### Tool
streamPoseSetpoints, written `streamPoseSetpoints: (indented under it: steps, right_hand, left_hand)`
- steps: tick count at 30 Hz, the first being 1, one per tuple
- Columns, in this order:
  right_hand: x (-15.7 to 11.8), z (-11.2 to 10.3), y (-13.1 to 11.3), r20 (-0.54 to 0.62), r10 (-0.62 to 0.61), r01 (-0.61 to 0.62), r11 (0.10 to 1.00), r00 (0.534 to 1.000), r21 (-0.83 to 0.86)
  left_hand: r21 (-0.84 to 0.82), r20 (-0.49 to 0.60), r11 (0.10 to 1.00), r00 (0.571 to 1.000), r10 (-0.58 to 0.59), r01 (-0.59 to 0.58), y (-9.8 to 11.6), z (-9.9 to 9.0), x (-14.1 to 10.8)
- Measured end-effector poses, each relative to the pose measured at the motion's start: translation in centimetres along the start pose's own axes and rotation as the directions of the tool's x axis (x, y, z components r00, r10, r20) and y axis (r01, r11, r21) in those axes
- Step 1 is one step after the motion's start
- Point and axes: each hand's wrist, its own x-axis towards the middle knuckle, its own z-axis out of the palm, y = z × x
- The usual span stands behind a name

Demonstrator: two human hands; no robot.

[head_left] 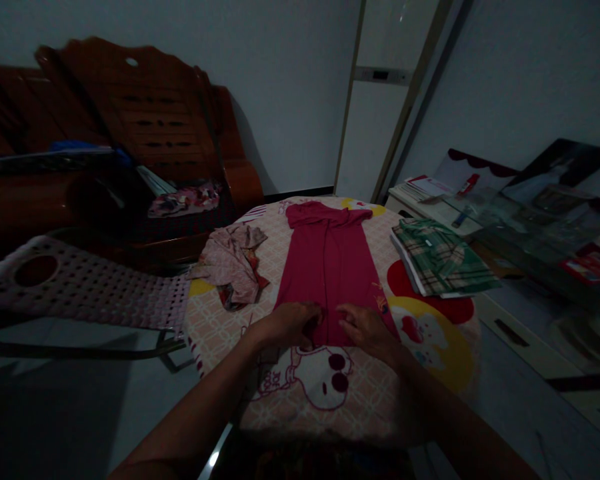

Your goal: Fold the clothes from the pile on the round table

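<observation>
A magenta garment (327, 267) lies spread lengthwise on the round table, its far end bunched in folds and a crease running down its middle. At its near left corner is my left hand (295, 323), fingers bent and thumb apart, touching the cloth. My right hand (370, 330) rests on the near right part with its fingers spread. Neither hand visibly grips the fabric. To the left lies a crumpled pinkish garment (237, 257) with a patterned piece partly under it. A folded green plaid garment (440, 257) sits on a stack at the right.
A patterned cloth (375, 407) with cartoon figures covers the table. On the left stand a woven chair (110, 287) and a carved wooden sofa (145, 113) holding fabric. A glass-topped cabinet (520, 227) with papers is at the right; a tall white unit (375, 113) stands behind.
</observation>
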Motion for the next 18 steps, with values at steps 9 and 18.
streamPoseSetpoints:
  steps: [9, 18]
  right_hand:
    - [-4.7, -4.1, 2.0, 0.170, -0.100, 0.158, 0.916, 0.980, -0.369]
    - [-4.8, -0.1, 5.5, 0.021, -0.323, 0.282, 0.792, 0.946, -0.542]
  left_hand:
    - [0.188, -0.100, 0.982, 0.995, -0.014, 0.033, 1.3, 2.4, -0.8]
    - [0.125, -0.285, 0.991, 0.959, -0.018, 0.056, 1.0, 4.0, -1.0]
